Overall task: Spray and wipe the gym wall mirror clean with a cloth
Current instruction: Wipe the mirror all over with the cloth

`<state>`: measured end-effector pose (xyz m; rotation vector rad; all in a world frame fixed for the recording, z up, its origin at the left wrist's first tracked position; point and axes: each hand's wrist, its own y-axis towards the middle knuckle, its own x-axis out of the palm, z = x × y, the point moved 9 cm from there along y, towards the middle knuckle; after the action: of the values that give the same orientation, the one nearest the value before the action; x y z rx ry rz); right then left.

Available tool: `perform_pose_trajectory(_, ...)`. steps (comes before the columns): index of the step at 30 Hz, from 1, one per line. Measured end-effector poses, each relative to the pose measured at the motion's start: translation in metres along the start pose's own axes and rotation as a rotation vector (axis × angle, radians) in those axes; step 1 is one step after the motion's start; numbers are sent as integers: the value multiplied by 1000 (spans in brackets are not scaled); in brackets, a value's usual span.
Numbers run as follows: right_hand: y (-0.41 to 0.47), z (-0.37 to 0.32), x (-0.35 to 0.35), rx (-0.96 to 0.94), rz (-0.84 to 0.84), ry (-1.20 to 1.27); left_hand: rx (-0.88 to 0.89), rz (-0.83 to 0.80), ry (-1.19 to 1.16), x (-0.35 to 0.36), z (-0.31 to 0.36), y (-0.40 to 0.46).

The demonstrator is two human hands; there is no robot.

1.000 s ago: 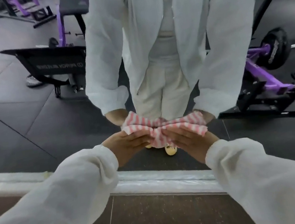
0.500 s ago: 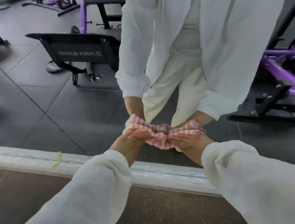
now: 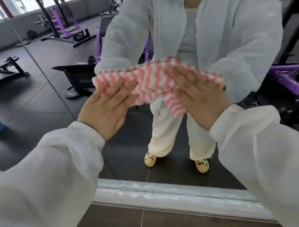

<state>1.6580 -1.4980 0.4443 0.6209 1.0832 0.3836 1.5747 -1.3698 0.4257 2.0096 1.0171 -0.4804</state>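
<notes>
Wiping is underway: left hand point(image 3: 103, 113) and right hand point(image 3: 198, 93), fingers straight, press the cloth point(image 3: 152, 85) flat against the mirror point(image 3: 48, 102) (no spray bottle visible).

Both hands, left point(image 3: 102, 111) & right point(image 3: 198, 93), press striped cloth point(image 3: 148, 85) vs mirror point(image 3: 48, 102) (fingers straight).

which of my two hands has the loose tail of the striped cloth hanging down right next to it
Your right hand. The pink-and-white cloth droops in a tail just inside it, while the left hand only presses the cloth's upper left end.
</notes>
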Motion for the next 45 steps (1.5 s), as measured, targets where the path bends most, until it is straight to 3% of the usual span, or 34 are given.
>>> perform_pose_trajectory(3, -3, -13, 21, -46, 10, -77, 53, 3, -75, 13, 6, -7)
perform_pose_trajectory(6, -33, -53, 67, -258, -114, -267, 185, -159, -54, 46, 35, -26)
perform_pose_trajectory(12, -88, -88, 149, -374, -541, -354, 361, -284, 88, 106, 80, -74)
perform_pose_trajectory(15, -120, -112, 178, -532, -709, -427, 437, -558, 151, 141, 105, -107)
perform_pose_trajectory(18, -133, -129, 194, -558, -1019, -266, 461, -955, 54, 177, 137, -146)
perform_pose_trajectory(20, -139, -134, 207, -507, -1080, -186, 446, -1027, -9, 179, 150, -146)
perform_pose_trajectory(21, -140, -138, 213, -468, -1032, -137, 435, -989, -17, 176, 150, -144)
perform_pose_trajectory(24, -134, -131, 209, -316, -650, -41, 355, -912, 1, 168, 135, -147)
perform_pose_trajectory(25, -128, -122, 204, -274, -609, -62, 320, -891, 14, 164, 123, -149)
perform_pose_trajectory(29, -63, -110, 146, -298, -252, -127, 109, -507, -51, 126, 62, -137)
perform_pose_trajectory(34, 41, -89, 91, -106, 27, -168, -48, -199, -5, 76, -21, -111)
perform_pose_trajectory(37, 106, -74, 41, -100, 212, -240, -119, -60, 47, 35, -71, -80)
perform_pose_trajectory(41, 157, -62, -29, -86, 364, -176, -258, 73, 37, -10, -132, -46)
perform_pose_trajectory(45, 155, -69, -34, -46, 414, -163, -256, 145, -79, -8, -136, -46)
